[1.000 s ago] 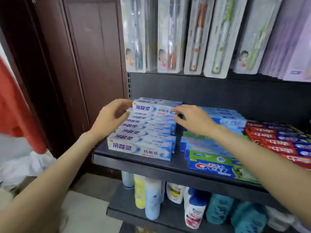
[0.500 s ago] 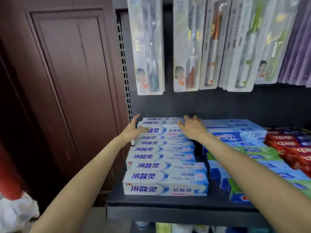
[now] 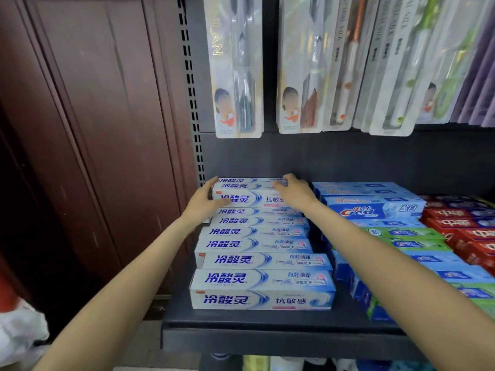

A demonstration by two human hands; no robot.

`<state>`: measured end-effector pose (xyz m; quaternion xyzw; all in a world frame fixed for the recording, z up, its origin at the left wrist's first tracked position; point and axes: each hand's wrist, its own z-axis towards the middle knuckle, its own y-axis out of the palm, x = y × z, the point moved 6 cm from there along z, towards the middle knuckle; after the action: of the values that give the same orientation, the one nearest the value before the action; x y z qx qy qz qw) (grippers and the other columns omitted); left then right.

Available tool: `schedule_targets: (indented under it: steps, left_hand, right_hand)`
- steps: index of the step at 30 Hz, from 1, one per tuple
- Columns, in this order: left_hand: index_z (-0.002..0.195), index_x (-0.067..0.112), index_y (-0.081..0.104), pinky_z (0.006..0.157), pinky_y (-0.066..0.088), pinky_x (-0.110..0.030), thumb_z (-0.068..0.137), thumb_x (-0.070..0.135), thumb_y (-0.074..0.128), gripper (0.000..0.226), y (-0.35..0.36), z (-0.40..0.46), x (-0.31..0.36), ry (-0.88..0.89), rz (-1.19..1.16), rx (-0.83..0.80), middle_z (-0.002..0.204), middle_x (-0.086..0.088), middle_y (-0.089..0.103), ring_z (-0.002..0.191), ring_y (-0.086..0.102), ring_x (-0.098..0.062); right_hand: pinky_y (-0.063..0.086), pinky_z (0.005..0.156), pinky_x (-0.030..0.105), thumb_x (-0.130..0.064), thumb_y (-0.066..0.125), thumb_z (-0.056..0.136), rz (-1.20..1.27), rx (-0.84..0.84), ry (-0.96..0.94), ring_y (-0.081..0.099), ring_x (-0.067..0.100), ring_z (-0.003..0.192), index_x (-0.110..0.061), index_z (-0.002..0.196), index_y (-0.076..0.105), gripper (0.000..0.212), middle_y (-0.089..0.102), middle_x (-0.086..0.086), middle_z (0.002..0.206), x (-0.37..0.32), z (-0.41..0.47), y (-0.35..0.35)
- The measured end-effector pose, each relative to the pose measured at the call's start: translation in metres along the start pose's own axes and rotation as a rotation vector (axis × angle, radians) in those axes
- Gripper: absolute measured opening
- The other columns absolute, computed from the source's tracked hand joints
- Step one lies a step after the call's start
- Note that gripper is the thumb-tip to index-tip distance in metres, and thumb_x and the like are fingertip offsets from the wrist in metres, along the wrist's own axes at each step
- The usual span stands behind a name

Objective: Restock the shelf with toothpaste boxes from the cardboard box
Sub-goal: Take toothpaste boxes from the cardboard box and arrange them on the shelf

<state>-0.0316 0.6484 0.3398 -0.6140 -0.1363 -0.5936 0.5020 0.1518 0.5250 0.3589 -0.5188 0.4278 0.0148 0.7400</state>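
Toothpaste box, both hands at its ends

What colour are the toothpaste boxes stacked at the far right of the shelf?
Red, with white lettering: the red toothpaste boxes, seen in the head view, the only one.
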Motion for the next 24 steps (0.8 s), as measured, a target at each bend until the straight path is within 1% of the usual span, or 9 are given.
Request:
schedule_targets:
  steps: [2, 4, 6, 9, 11, 14, 19, 22, 24]
  left_hand:
    - [0.146, 0.02, 0.03, 0.098, 0.034, -0.029, 0.085, 0.018, 0.067, 0.071, 0.001, 0.0, -0.001, -0.019, -0.035, 0.014, 0.147, -0.003, 0.038, 0.13, 0.041, -0.023]
    - [0.146, 0.018, 0.028, 0.091, 0.035, -0.026, 0.085, 0.016, 0.066, 0.071, 0.003, -0.001, -0.002, -0.041, -0.056, 0.023, 0.143, -0.008, 0.041, 0.126, 0.044, -0.026]
    - [0.145, 0.017, 0.027, 0.088, 0.037, -0.025, 0.084, 0.017, 0.068, 0.073, 0.004, 0.0, 0.0, -0.021, -0.007, 0.03, 0.143, -0.01, 0.042, 0.124, 0.046, -0.028]
    - [0.147, 0.017, 0.023, 0.1, 0.035, -0.032, 0.085, 0.024, 0.067, 0.076, 0.001, 0.001, 0.002, -0.011, 0.093, 0.01, 0.15, -0.003, 0.033, 0.13, 0.041, -0.025]
    - [0.148, 0.016, 0.017, 0.097, 0.033, -0.027, 0.087, 0.027, 0.065, 0.079, 0.001, -0.001, 0.003, -0.011, 0.156, -0.016, 0.151, -0.003, 0.031, 0.132, 0.039, -0.023]
    - [0.15, 0.014, 0.01, 0.095, 0.031, -0.023, 0.087, 0.028, 0.065, 0.085, 0.003, -0.005, 0.003, -0.001, 0.214, -0.048, 0.152, -0.003, 0.029, 0.134, 0.037, -0.021]
    - [0.151, 0.014, 0.006, 0.107, 0.029, -0.032, 0.084, 0.025, 0.069, 0.092, -0.001, -0.005, 0.0, -0.026, 0.164, -0.044, 0.156, -0.003, 0.021, 0.139, 0.029, -0.024]
    - [0.15, 0.014, 0.0, 0.101, 0.033, -0.031, 0.084, 0.021, 0.068, 0.095, -0.001, -0.006, 0.0, -0.058, 0.115, -0.049, 0.153, -0.004, 0.027, 0.137, 0.033, -0.025]
    - [0.15, 0.012, -0.007, 0.092, 0.037, -0.028, 0.085, 0.02, 0.068, 0.099, -0.001, -0.007, -0.002, -0.092, 0.086, -0.031, 0.149, -0.007, 0.035, 0.128, 0.044, -0.024]
  right_hand:
    - [0.04, 0.092, 0.032, -0.044, 0.041, 0.096, 0.077, -0.023, 0.018, 0.048, 0.03, 0.122, -0.012, 0.144, 0.028, 0.059, 0.037, 0.015, 0.143, 0.0, 0.002, 0.003]
    - [0.04, 0.098, 0.034, -0.044, 0.041, 0.096, 0.058, -0.051, 0.017, 0.044, 0.03, 0.126, -0.013, 0.146, 0.024, 0.061, 0.033, 0.014, 0.147, -0.001, 0.003, 0.006]
    - [0.04, 0.097, 0.033, -0.046, 0.04, 0.096, 0.02, -0.062, 0.013, 0.044, 0.029, 0.125, -0.016, 0.146, 0.024, 0.061, 0.034, 0.013, 0.147, 0.0, 0.003, 0.006]
    - [0.039, 0.085, 0.028, -0.046, 0.039, 0.096, 0.03, -0.082, 0.014, 0.048, 0.026, 0.121, -0.019, 0.146, 0.023, 0.059, 0.036, 0.009, 0.147, 0.002, 0.003, 0.004]
    - [0.039, 0.081, 0.027, -0.046, 0.04, 0.096, 0.034, -0.074, 0.008, 0.051, 0.025, 0.117, -0.019, 0.146, 0.023, 0.059, 0.038, 0.008, 0.146, 0.002, 0.003, 0.003]
    - [0.039, 0.083, 0.027, -0.044, 0.042, 0.096, 0.065, -0.044, 0.0, 0.05, 0.024, 0.119, -0.019, 0.146, 0.024, 0.059, 0.036, 0.008, 0.148, 0.001, 0.002, 0.005]
    - [0.036, 0.086, 0.025, -0.044, 0.049, 0.093, 0.182, -0.062, -0.015, 0.046, 0.023, 0.124, -0.021, 0.146, 0.028, 0.061, 0.04, 0.006, 0.144, -0.005, -0.001, 0.014]
    - [0.036, 0.087, 0.023, -0.041, 0.051, 0.094, 0.256, -0.087, -0.011, 0.048, 0.021, 0.122, -0.021, 0.146, 0.028, 0.06, 0.042, 0.005, 0.142, -0.002, -0.005, 0.011]
    - [0.036, 0.086, 0.024, -0.041, 0.049, 0.095, 0.266, -0.089, -0.001, 0.048, 0.021, 0.12, -0.022, 0.147, 0.026, 0.06, 0.043, 0.005, 0.141, 0.002, -0.006, 0.009]
